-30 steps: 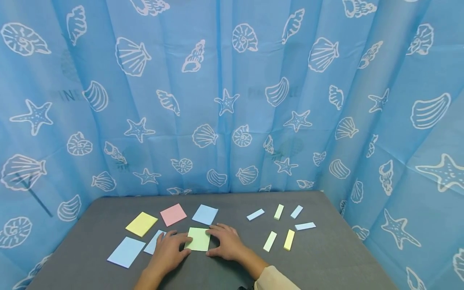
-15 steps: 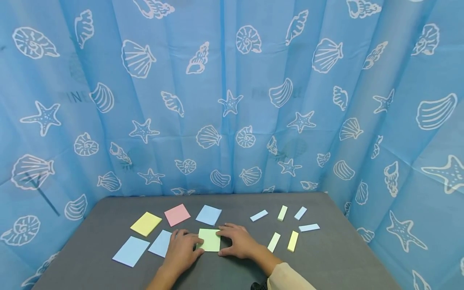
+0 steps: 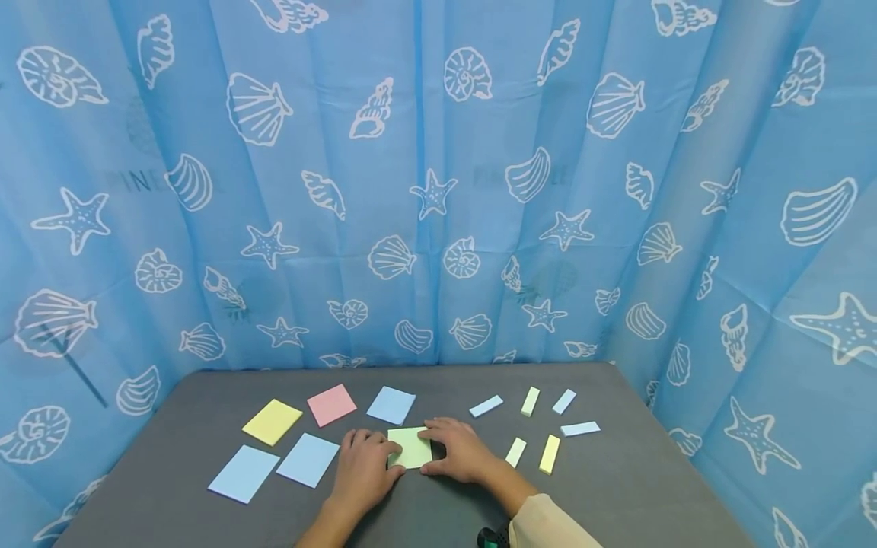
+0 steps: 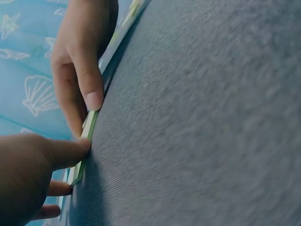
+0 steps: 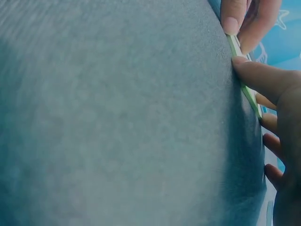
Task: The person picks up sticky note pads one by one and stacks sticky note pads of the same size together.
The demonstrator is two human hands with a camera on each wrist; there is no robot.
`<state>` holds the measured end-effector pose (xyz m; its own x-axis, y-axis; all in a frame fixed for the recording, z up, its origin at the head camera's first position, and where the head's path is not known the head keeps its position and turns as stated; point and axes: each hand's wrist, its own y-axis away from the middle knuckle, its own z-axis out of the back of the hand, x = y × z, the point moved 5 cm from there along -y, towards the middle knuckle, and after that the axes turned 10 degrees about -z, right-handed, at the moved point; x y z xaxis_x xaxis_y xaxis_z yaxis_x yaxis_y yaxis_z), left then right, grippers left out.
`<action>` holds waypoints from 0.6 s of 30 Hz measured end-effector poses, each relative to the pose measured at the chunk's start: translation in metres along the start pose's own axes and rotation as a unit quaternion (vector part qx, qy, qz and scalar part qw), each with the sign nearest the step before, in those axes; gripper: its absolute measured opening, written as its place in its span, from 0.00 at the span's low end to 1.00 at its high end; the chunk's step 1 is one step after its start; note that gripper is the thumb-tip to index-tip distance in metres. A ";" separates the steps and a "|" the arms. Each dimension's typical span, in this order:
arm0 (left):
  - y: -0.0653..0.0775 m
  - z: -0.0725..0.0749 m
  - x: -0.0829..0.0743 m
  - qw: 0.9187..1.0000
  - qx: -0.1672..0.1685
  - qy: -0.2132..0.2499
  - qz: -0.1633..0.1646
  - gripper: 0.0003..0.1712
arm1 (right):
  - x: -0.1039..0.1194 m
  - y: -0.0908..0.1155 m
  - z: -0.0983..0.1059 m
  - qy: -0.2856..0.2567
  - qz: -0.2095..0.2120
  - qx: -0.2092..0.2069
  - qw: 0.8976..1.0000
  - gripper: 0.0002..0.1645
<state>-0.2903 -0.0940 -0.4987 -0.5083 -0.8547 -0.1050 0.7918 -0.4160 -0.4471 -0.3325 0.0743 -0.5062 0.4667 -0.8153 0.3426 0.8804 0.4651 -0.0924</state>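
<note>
A light green sticky note pad (image 3: 411, 447) lies on the grey table near the middle, between both hands. My left hand (image 3: 363, 466) holds its left side, with thumb at the near corner and fingers along the edge. Opposite it, my right hand (image 3: 457, 452) grips the right side between thumb and fingers. In the left wrist view the pad (image 4: 88, 125) appears nearly edge-on, low against the tabletop, the left thumb (image 4: 70, 151) on its near edge. From the right wrist, the same thin pad (image 5: 248, 94) shows with the right thumb (image 5: 256, 70) against it.
Left of the hands lie two blue pads (image 3: 243, 473) (image 3: 308, 460) and a yellow pad (image 3: 272, 422). Behind are a pink pad (image 3: 332, 405) and another blue pad (image 3: 391, 405). Several narrow strips (image 3: 549, 454) are spread at right. A blue shell-patterned curtain (image 3: 438, 228) borders the table.
Both hands have shifted right across the table with the green sticky note pad between them. The blue pad beside the left hand, partly covered before, now shows whole.
</note>
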 end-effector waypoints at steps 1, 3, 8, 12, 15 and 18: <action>-0.001 0.000 0.001 1.000 0.003 0.001 0.003 0.17 | 0.000 0.000 0.000 0.006 0.001 -0.002 1.000 0.34; -0.003 0.000 0.002 1.000 0.008 0.007 0.005 0.19 | 0.000 0.001 0.001 0.023 0.000 -0.005 1.000 0.33; -0.008 -0.003 0.013 0.999 0.034 0.026 -0.004 0.20 | 0.007 0.000 0.003 0.092 0.024 -0.024 0.995 0.32; -0.012 -0.004 0.023 0.997 0.054 0.055 -0.011 0.18 | 0.017 0.000 0.009 0.145 0.088 -0.047 0.984 0.27; -0.014 -0.005 0.028 0.994 0.066 0.082 -0.010 0.17 | 0.021 0.000 0.013 0.167 0.128 -0.050 0.976 0.24; -0.015 -0.007 0.030 0.993 0.072 0.099 -0.008 0.16 | 0.024 0.000 0.015 0.164 0.166 -0.044 0.971 0.20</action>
<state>-0.3195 -0.1111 -0.5009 -0.5662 -0.7763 -0.2771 0.8161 -0.4808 -0.3207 -0.3226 0.0595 -0.4840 0.7159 -0.6974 -0.0342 0.6732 0.7025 -0.2308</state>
